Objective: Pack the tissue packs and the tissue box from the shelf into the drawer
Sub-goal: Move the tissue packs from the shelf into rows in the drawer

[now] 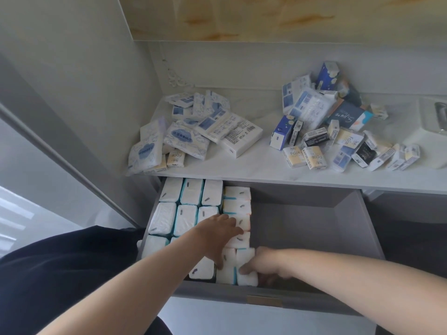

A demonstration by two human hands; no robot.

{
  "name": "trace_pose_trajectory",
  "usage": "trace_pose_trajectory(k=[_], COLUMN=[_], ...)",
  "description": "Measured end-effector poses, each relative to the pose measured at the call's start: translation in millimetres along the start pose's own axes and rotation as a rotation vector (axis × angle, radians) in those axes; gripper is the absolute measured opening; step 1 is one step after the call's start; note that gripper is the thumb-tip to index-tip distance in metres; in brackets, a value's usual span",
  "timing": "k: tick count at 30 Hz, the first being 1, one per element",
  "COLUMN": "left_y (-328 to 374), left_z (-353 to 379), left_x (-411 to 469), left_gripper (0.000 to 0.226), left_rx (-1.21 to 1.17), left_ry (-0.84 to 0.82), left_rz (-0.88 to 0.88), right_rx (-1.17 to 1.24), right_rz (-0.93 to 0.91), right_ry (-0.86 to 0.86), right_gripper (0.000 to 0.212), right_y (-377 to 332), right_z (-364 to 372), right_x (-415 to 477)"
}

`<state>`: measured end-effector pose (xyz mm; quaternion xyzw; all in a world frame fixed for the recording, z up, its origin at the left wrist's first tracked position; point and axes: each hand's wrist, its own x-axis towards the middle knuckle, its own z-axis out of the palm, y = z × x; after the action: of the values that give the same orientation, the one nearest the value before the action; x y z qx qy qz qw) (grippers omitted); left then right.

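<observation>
Two hands are in the open drawer (266,296), head view only. Packed tissue packs (191,197) stand in rows filling the drawer's left part. The right part is bare floor, free room up to the right wall. Left hand (217,235) lies flat on top of the rows, fingers straight, thumb down against a front-row pack, gripping nothing. Right hand (263,264) is at the front right end of the rows, just beside the front wall. Its thumb is on top of the end pack (245,255) and its fingers go down the pack's right side, mostly hidden: it's pinching that pack. Hands are near each other, not touching. Shelf (254,165) sits above the drawer: left pile (193,126) reaches the front edge, right pile (314,151) includes the dark tissue box (348,114), with a bare gap between the piles
</observation>
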<state>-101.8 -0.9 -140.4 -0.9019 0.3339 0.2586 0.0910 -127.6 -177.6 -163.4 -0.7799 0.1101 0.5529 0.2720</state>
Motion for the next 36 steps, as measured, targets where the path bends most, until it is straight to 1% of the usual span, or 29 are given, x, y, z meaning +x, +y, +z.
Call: trace_pose_trajectory(k=[2, 4, 7, 9, 10, 12, 15, 16, 17, 20, 23, 25, 27, 30, 33, 36], left_y=[-2.3, -3.4, -3.7, -4.3, -4.4, -3.9, 1.8, 3.6, 5.5, 8.9, 10.2, 10.7, 10.2, 5.3, -6.1, -31.0], left_z=[-2.4, -3.3, -4.0, -3.8, -3.4, -3.1, -1.8, -1.1, -0.3, 0.8, -0.9, -3.9, -9.9, -25.4, -46.2, -70.3], left_x=[0.3, -0.2, -0.1, -0.1, -0.5, -0.8, -0.7, -0.1, 0.8, 3.0, 3.2, 1.7, -1.1, -6.3, -14.2, -28.9], left_gripper=[0.102, 0.1, 0.099, 0.099, 0.099, 0.095, 0.084, 0.081, 0.079, 0.069, 0.061, 0.057, 0.053, 0.045, 0.038, 0.031], left_rx=[-0.008, -0.016, -0.021, -0.017, -0.02, -0.048, -0.084, -0.075, -0.061, -0.022, -0.02, -0.056, -0.096, -0.152, -0.262, -0.33], left_ry=[-0.021, -0.028, -0.037, -0.033, -0.031, -0.013, 0.068, 0.095, 0.113, 0.14, 0.135, 0.117, 0.115, 0.151, 0.259, 0.449], left_rz=[0.007, 0.005, 0.008, 0.016, 0.019, 0.017, -0.001, -0.007, -0.011, -0.02, -0.03, -0.036, -0.051, -0.093, -0.179, -0.265], right_rx=[0.02, 0.028, -0.033, -0.045, -0.045, -0.079, -0.192, -0.215, -0.235, -0.263, -0.258, -0.379, -0.531, -0.723, -0.675, -0.505], right_rz=[0.013, 0.014, -0.028, -0.052, -0.058, -0.081, -0.103, -0.067, -0.026, 0.036, -0.016, -0.065, -0.113, -0.208, -0.343, -0.519], right_ry=[-0.077, -0.1, -0.023, -0.003, 0.002, -0.009, -0.051, -0.05, -0.044, -0.025, -0.054, -0.069, -0.013, 0.22, 0.467, 0.612], right_gripper=[0.055, 0.046, 0.037, 0.015, 0.008, 0.009, 0.04, 0.045, 0.046, 0.03, 0.019, 0.017, 0.018, 0.019, 0.01, 0.014], right_y=[-2.1, -3.1, -3.2, -4.1, -5.4, -8.4, -12.7, -15.6, -17.9, -21.7, -19.6, -18.6, -22.7, -40.6, -70.2, -107.8], right_z=[3.5, 0.3, -0.6, 5.5, 9.1, 11.0, -1.0, -6.2, -10.9, -19.7, -20.6, -22.0, -28.3, -45.8, -63.8, -76.1], right_x=[1.8, 1.5, 4.0, 6.8, 7.7, 4.1, 3.7, 3.5, 2.1, 0.1, 1.3, -2.7, -10.6, -25.8, -46.1, -69.0])
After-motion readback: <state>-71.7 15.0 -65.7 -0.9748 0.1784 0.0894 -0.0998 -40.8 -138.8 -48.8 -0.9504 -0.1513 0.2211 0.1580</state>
